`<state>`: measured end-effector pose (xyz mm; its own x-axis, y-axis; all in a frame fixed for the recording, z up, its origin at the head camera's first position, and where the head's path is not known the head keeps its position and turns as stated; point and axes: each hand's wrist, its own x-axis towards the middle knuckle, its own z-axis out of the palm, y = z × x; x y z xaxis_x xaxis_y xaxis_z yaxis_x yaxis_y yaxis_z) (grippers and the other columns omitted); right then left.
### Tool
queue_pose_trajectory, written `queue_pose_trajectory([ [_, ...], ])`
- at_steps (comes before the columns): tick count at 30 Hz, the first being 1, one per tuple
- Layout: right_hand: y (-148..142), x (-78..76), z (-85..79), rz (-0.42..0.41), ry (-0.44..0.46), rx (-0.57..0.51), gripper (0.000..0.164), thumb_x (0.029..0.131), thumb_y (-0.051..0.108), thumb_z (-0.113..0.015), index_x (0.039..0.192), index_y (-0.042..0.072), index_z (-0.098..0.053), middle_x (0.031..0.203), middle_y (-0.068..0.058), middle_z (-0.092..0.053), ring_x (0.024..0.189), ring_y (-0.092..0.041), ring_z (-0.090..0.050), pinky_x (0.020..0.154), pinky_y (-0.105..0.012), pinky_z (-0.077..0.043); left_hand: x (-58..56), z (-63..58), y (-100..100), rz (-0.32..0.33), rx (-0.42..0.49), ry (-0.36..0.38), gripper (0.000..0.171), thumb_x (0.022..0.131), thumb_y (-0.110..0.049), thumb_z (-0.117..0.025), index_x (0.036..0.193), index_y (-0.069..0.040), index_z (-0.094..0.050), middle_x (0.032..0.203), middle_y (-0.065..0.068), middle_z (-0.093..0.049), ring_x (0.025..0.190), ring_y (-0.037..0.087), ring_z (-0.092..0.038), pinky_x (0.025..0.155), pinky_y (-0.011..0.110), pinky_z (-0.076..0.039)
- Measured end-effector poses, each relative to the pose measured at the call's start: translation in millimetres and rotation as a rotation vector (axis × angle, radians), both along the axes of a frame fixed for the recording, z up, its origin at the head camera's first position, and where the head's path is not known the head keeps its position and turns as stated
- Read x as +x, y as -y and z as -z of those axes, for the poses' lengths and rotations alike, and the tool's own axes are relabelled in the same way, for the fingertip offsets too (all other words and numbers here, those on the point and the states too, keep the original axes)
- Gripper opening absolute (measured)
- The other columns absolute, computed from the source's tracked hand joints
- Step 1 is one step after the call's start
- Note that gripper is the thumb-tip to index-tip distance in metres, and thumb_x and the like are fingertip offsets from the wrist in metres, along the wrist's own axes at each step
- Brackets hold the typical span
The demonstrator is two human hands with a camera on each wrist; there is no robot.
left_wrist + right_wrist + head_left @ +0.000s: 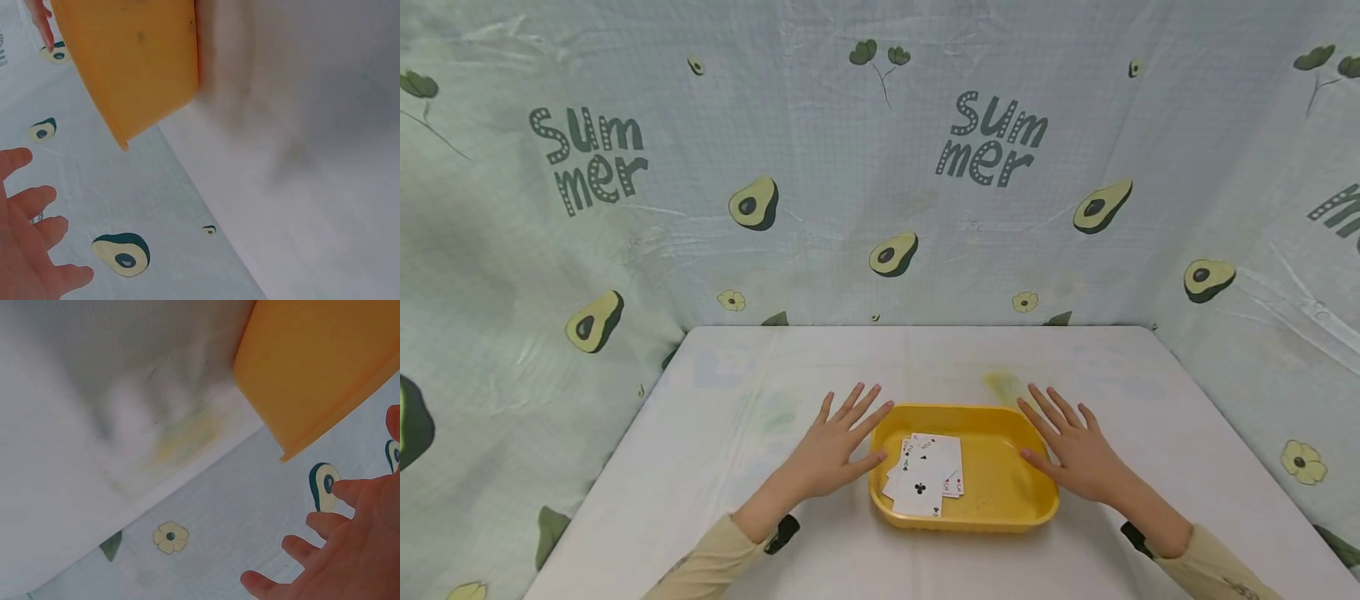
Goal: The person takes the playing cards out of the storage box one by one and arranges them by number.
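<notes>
A yellow plastic tray (1000,500) stands on the white table, its side wall (137,56) also filling the top of the left wrist view. Several playing cards (921,479) lie overlapped in its left half, a club card on top. My left hand (831,450) is spread at the tray's left end, palm down, fingers straight and holding nothing. At the opposite end my right hand (1078,458) spreads its fingers the same way, also holding nothing. In the right wrist view, the right hand (344,550) appears apart from the tray's wall (312,375).
The white table (760,383) carries faint green and yellow stains. Behind it and at both sides hangs a pale cloth (820,150) printed with avocados, flowers and lettering. Dark bands (782,533) show at both wrists.
</notes>
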<state>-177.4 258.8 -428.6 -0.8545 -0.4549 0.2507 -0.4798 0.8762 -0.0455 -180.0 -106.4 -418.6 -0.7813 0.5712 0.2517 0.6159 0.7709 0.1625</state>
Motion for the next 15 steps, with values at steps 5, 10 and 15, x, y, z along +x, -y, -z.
queue_pose_trajectory([
  [5, 5.4, -2.4, 0.6, -0.013, -0.003, 0.018, 0.069, 0.084, 0.047, -0.053, 0.141, 0.017, -0.029, 0.149, -0.008, -0.02, 0.133, -0.033, -0.019, 0.098, -0.061, -0.018, -0.9, -0.8, -7.9, 0.051, -0.02, -0.004, 0.061, 0.09, -0.049, -0.039, 0.143, -0.025, -0.02, 0.151, -0.001, -0.01, 0.14, 0.023, -0.01, 0.107, 0.056, -0.01],
  [10, 13.1, -4.1, -1.2, -0.025, 0.055, 0.017, 0.067, 0.083, 0.043, -0.056, 0.14, 0.018, -0.03, 0.149, -0.007, -0.021, 0.134, -0.032, -0.019, 0.1, -0.061, -0.016, -1.4, 3.7, -16.2, 0.086, -0.064, 0.018, 0.061, 0.09, -0.048, -0.039, 0.143, -0.023, -0.021, 0.152, 0.002, -0.01, 0.139, 0.023, -0.012, 0.108, 0.055, -0.012],
  [15, 20.9, -5.8, -0.6, -0.076, 0.05, 0.027, 0.066, 0.083, 0.043, -0.057, 0.139, 0.018, -0.033, 0.147, -0.008, -0.024, 0.132, -0.032, -0.023, 0.1, -0.059, -0.019, -2.2, 11.9, -23.2, 0.13, -0.086, 0.022, 0.062, 0.09, -0.05, -0.038, 0.143, -0.025, -0.019, 0.152, 0.003, -0.006, 0.139, 0.025, -0.013, 0.107, 0.055, -0.013],
])
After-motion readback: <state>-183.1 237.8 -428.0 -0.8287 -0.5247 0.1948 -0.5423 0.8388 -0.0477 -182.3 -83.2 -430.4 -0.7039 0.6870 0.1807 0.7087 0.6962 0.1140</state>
